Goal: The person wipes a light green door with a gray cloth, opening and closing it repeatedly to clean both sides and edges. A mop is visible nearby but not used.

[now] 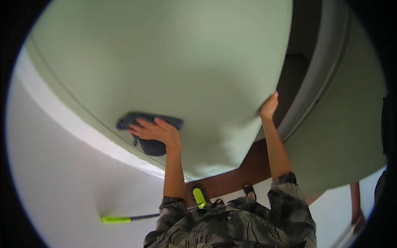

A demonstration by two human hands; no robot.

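A pale green door point(198, 80) stands partly open before me. Spread over a dark blue-grey cloth point(152, 147), my left hand point(155, 131) presses it flat against the lower left part of the door's face. Part of the cloth hangs below the palm. My right hand point(269, 107) is at the door's right edge, its fingers curled around that edge and partly hidden behind it.
A brush with a lime-green head point(199, 197) and a dark handle with a lime-green grip point(116, 219) leans at the lower left by the white wall point(93, 173). Another green panel point(338, 148) stands at right. My sandalled feet are below, near a reddish-brown floor strip point(229, 184).
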